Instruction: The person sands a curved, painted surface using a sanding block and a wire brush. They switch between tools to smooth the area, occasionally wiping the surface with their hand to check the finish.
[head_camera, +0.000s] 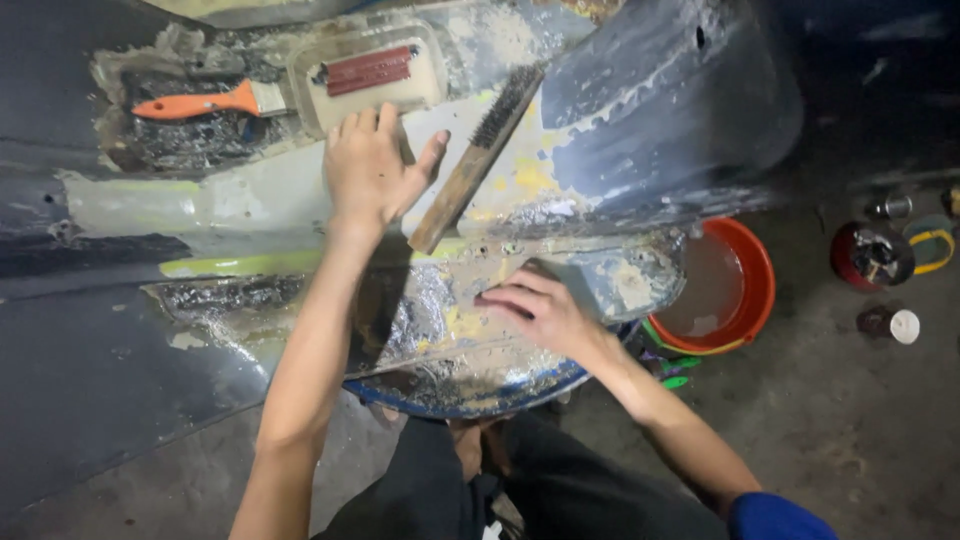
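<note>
A worn, dark blue vehicle body panel (640, 110) with grey and yellow filler patches fills the upper view. My left hand (370, 165) rests flat and spread on a pale filler area of it. A wooden-handled wire brush (480, 155) lies diagonally on the panel, just right of that hand's thumb. My right hand (535, 310) presses flat on the wet, shiny lower edge of the panel; whether something lies under the palm is hidden.
An orange-handled scraper (205, 102) and a pale tray with a red block (368, 72) lie on the panel at upper left. An orange bucket of murky water (725, 290) stands on the concrete floor at right, with cans (872, 256) and a small jar (890, 324) beyond.
</note>
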